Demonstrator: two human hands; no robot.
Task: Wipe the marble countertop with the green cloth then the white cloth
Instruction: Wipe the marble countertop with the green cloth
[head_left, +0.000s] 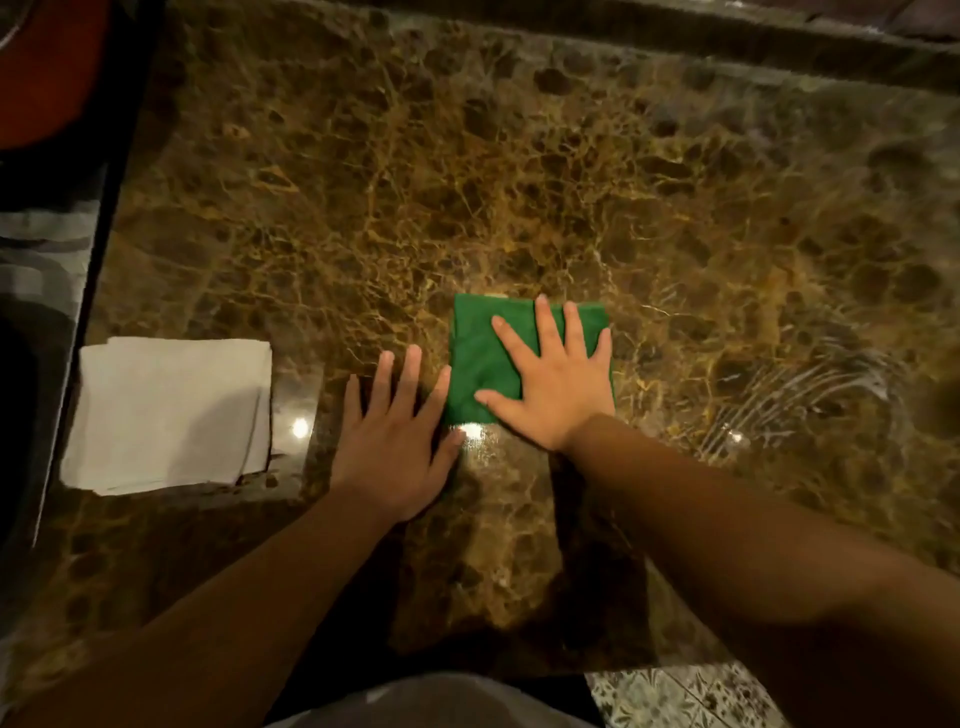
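Both forearms reach out from the bottom edge over the brown marble tabletop (519, 171). Right hand (553, 384) lies flat, fingers spread, pressing the folded green cloth (475, 353) without closing a grip on it. Left hand (397, 441) rests open, palm down, just beside that cloth. Further left, the folded white cloth (166, 413) lies near the tabletop's edge.

Head view, steeply down, seemingly close

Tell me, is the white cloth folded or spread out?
Folded. The white cloth lies as a neat rectangle, with layered edges visible along its right side.
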